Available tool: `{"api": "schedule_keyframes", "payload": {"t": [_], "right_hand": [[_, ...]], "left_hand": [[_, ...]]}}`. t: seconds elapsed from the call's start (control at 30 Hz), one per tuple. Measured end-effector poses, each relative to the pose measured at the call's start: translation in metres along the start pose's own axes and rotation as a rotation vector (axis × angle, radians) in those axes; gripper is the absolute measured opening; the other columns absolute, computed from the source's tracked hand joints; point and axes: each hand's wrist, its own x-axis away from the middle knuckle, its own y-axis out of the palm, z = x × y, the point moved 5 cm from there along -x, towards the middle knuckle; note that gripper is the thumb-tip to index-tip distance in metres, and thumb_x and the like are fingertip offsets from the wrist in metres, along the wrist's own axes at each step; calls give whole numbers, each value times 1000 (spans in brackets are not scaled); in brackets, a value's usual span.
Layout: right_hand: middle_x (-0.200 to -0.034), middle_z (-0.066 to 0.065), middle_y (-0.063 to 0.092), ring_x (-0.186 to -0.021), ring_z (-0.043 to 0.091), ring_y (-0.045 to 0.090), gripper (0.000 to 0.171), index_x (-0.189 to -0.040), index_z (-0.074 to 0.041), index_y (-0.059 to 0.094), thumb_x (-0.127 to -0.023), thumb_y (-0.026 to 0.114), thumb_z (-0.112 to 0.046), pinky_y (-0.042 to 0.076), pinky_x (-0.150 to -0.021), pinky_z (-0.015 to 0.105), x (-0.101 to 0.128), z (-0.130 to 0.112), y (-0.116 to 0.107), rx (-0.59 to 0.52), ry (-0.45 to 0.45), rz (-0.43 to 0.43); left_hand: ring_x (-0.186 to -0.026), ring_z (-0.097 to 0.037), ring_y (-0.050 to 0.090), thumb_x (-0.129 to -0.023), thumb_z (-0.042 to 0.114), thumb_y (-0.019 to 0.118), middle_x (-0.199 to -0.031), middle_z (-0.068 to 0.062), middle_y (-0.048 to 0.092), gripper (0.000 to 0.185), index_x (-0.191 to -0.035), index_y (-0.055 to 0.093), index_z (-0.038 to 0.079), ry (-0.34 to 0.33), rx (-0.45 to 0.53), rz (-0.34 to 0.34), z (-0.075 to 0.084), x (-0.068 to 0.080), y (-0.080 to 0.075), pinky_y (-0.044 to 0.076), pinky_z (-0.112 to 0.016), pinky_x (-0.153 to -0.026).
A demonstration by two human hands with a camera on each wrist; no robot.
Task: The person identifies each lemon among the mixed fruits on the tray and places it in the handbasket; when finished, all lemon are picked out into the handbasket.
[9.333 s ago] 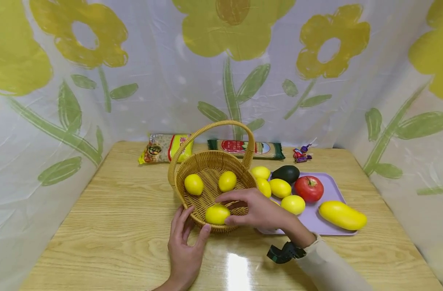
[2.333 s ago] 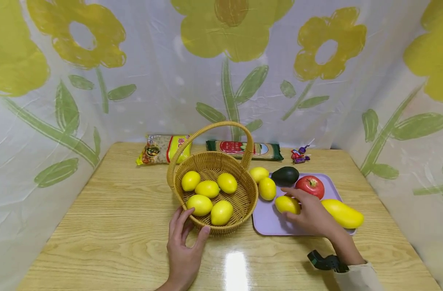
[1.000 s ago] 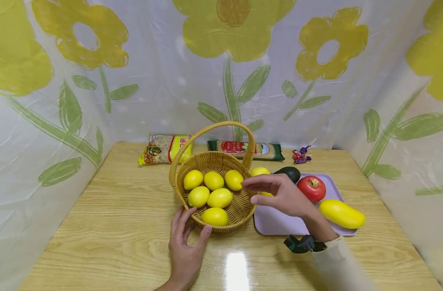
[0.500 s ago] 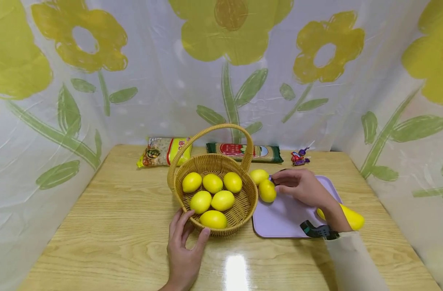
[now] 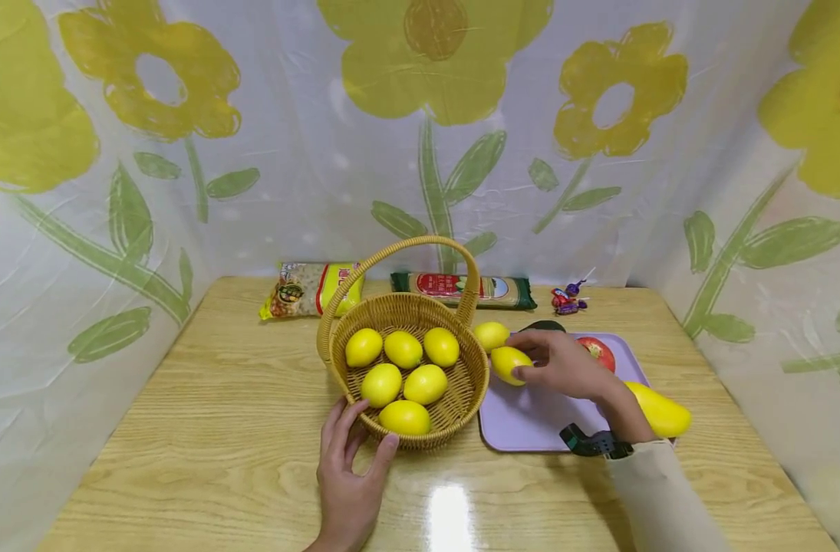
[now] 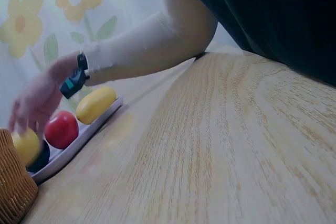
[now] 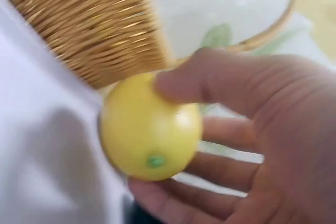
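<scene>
A wicker basket (image 5: 475,368) with a tall handle stands mid-table and holds several lemons (image 5: 403,349). My left hand (image 5: 350,475) rests with straight fingers against the basket's near rim. My right hand (image 5: 554,360) grips a lemon (image 5: 509,363) just above the left end of the lilac tray (image 5: 530,422), beside the basket wall (image 7: 89,35). In the right wrist view the thumb and fingers curl round that lemon (image 7: 149,127). Another lemon (image 5: 491,335) lies on the tray's far left corner.
On the tray lie a red tomato (image 5: 599,351), a yellow mango (image 5: 661,410) and a dark avocado (image 5: 544,326) partly behind my hand. Two food packets (image 5: 309,287) (image 5: 489,289) and wrapped sweets (image 5: 566,299) line the table's back edge. Flowered curtains close in three sides.
Over the earlier frames lemons went from the tray into the basket. In the last half second my right hand closed round a lemon and lifted it slightly off the tray. The left hand stayed put.
</scene>
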Motion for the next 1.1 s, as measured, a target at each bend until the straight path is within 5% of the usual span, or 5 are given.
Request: {"api": "schedule_keyframes", "payload": {"t": [0.13,0.27,0.57,0.77,1.1], "right_hand": [[-132,11,74,-117,27,73,42,-138,-11,69,-98,83,-11,64,-102,31,7,-22,-9,-163,-29,47],[-138,6,73,-122,24,72,43,-140,-15,71,-99,82,-10,61,-106,26,11,-52,4,-209,-179,-37],[-149,-1,70,-127,17,70,46,-149,-18,69,-104,79,-22,64,-105,46,6,-90,54,-113,-356,-243],[-144,7,73,-127,28,73,40,-143,-13,72,-104,78,-12,61,-110,51,4,-78,36,-248,-337,-166],[-147,28,66,-135,39,67,39,-143,0,69,-104,75,-7,61,-107,26,-9,-10,-7,-375,-122,44]], "left_hand": [[-158,-43,37,-100,8,81,-175,-19,27,54,-151,61,10,1,0,1,1,1,0,45,-12,-118],[-159,-45,36,-100,9,81,-175,-19,27,54,-151,61,11,4,-4,-1,1,0,-1,44,-11,-118],[-158,-41,37,-99,7,82,-175,-15,27,56,-151,60,10,9,8,0,-1,-1,-1,45,-15,-121],[-158,-38,38,-99,7,82,-175,-15,27,57,-151,60,9,9,15,-6,-1,-1,1,45,-15,-120],[-158,-40,38,-98,6,83,-175,-16,28,57,-151,60,8,8,14,0,1,0,2,45,-14,-120]]}}
